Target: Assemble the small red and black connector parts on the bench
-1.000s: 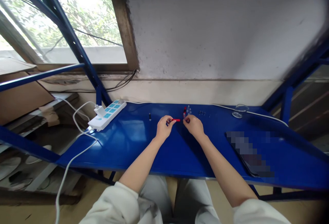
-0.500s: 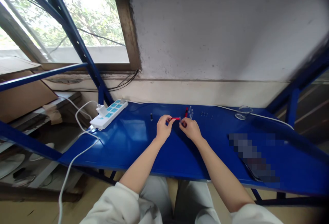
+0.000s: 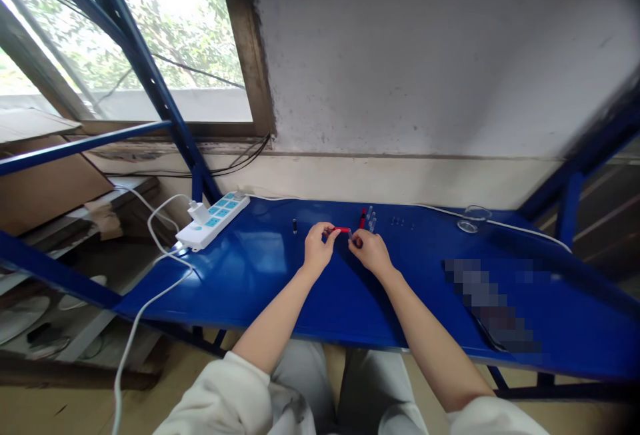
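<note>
My left hand (image 3: 317, 250) pinches a slim red tube-shaped piece (image 3: 343, 230) between thumb and fingers, its free end pointing right. Facing it, my right hand (image 3: 373, 250) is closed on a small clear tube-like piece (image 3: 351, 234), held close to the red end; whether the two touch, I cannot tell. Just beyond my right hand lies a red and black piece (image 3: 363, 216), beside several clear tube-like pieces (image 3: 371, 219). A short black cylinder (image 3: 295, 226) stands to the left of my left hand.
On the blue table (image 3: 250, 295), a white power strip (image 3: 220, 215) with a plugged-in cable is at left. Tiny clear bits (image 3: 397, 222) lie right of the tubes. Farther right are a clear round container (image 3: 469, 225) and a dark, pixelated flat object (image 3: 493, 308).
The clear piece in my right hand has tilted slightly and shifted a little downward by the red end. Otherwise both hands keep nearly the same place.
</note>
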A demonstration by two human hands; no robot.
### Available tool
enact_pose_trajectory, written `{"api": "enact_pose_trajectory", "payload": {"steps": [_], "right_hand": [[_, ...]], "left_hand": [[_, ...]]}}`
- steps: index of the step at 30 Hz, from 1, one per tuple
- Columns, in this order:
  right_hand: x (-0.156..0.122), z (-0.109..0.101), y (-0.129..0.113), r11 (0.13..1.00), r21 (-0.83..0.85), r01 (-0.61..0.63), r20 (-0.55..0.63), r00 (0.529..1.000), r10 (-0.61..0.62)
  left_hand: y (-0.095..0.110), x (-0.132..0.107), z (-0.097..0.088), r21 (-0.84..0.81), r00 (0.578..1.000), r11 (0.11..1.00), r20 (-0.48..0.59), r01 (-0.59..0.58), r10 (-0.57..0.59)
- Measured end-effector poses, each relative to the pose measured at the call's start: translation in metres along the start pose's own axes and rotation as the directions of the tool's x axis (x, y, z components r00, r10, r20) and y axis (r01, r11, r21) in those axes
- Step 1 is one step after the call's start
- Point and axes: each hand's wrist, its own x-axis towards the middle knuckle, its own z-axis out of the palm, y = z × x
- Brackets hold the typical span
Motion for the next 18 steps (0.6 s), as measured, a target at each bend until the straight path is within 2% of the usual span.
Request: {"api": "enact_pose_trajectory", "payload": {"steps": [4, 7, 14, 18], "right_hand": [[0.0, 0.0, 0.0, 0.999, -0.031, 0.018, 0.014, 1.0, -0.017], [0.0, 0.0, 0.0, 0.998, -0.051, 0.025, 0.015, 1.0, -0.025], [-0.001, 0.001, 0.001, 0.996, -0.085, -0.02, 0.003, 1.0, 0.02], [0.0, 0.001, 0.001, 0.994, -0.095, -0.047, -0.01, 0.999, 0.046]], "left_hand": [[0.001, 0.0, -0.001, 0.026, 1.0, 0.999, 0.006, -0.031, 0.031], [0.005, -0.001, -0.003, 0.058, 0.994, 0.993, 0.032, -0.105, 0.104], [0.017, -0.006, -0.009, 0.181, 0.946, 0.942, 0.213, -0.283, 0.243], [0.017, -0.008, -0.007, 0.203, 0.907, 0.916, 0.32, -0.347, 0.273]]}}
